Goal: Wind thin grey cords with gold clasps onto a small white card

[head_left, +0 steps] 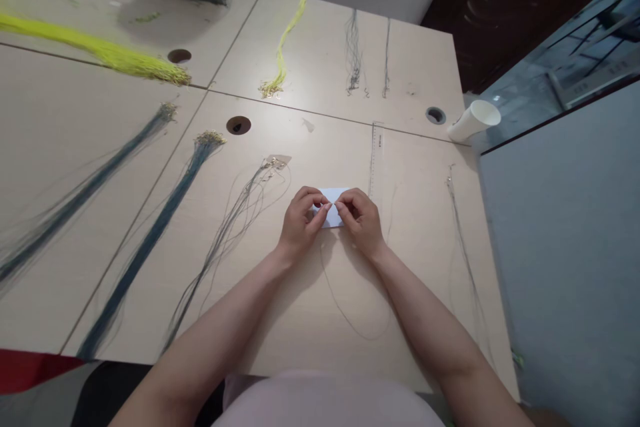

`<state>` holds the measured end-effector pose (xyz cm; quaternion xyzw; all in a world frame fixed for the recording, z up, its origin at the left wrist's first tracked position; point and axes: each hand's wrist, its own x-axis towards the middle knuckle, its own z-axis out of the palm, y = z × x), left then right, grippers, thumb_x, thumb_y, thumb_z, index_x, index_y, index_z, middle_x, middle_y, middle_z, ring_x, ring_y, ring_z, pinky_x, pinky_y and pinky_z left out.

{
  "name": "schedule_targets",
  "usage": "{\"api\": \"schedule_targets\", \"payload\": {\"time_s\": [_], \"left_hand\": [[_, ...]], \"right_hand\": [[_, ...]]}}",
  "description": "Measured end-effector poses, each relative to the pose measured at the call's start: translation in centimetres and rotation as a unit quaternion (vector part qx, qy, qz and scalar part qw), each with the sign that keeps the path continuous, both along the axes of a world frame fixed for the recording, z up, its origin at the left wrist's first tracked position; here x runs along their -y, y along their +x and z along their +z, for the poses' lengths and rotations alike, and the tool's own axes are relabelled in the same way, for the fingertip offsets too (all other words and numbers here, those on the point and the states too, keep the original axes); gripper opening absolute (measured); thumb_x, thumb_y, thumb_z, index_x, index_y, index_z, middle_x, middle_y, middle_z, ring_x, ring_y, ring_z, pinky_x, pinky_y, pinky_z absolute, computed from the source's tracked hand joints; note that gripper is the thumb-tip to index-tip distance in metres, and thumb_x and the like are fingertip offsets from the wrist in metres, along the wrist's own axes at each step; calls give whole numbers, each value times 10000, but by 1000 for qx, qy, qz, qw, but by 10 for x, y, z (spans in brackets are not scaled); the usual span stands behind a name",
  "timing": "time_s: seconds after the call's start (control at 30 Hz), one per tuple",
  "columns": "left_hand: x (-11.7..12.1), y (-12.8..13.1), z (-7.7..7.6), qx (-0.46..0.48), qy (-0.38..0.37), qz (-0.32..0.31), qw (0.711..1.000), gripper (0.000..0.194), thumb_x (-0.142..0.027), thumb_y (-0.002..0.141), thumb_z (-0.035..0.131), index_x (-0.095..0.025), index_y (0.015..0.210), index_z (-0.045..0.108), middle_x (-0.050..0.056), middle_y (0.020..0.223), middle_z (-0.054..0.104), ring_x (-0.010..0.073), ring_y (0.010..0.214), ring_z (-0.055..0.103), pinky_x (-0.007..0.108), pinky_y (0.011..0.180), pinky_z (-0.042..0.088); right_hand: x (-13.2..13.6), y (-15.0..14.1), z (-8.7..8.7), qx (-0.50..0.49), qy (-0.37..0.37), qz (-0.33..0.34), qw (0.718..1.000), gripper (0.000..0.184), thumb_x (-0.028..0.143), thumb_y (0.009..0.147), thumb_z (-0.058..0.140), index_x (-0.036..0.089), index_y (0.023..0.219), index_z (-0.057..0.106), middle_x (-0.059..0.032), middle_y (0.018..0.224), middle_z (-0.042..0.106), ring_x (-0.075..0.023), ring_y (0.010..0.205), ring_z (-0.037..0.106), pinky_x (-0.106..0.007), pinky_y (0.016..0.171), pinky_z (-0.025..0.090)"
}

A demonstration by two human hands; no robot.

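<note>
A small white card [334, 203] lies flat on the tabletop [310, 293], midway along my near edge, pinned under both my hands. My left hand [301, 220] and right hand [361, 217] meet over it, fingers narrowed to a pinch on a thin dark cord [350, 320] that loops back toward me. The cord is fine and slack; I judge it could slip the pinch or snag the loose strand bundle [225, 233] just left. A clear ruler [374, 157] lies beyond, toward the far edge.
</note>
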<state>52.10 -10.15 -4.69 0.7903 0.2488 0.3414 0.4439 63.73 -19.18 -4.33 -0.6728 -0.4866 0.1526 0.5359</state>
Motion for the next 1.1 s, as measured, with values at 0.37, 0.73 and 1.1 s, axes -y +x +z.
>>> {"api": "schedule_targets", "payload": {"time_s": [0.37, 0.73, 1.1], "left_hand": [[1, -1, 1, 15, 21, 17, 1000, 56, -231, 786, 588, -182, 808, 600, 26, 831, 541, 117, 758, 512, 269, 702, 446], [0, 0, 0, 19, 33, 21, 999, 41, -211, 781, 590, -177, 796, 606, 20, 813, 545, 110, 742, 514, 260, 686, 447], [2, -1, -3, -9, 52, 18, 998, 61, -225, 796, 566, -176, 821, 593, 25, 842, 549, 116, 760, 523, 283, 724, 441]], "right_hand": [[-1, 1, -3, -18, 3, -5, 1000, 129, 237, 841, 479, 181, 730, 512, -12, 728, 521, -116, 660, 471, -249, 576, 364], [0, 1, -3, -21, -5, -3, 1000, 130, 242, 836, 484, 183, 722, 510, -11, 718, 514, -115, 647, 459, -247, 567, 356], [0, 1, -3, -22, -10, 3, 1000, 133, 240, 837, 483, 180, 721, 507, -9, 714, 509, -111, 636, 454, -243, 559, 350]]}}
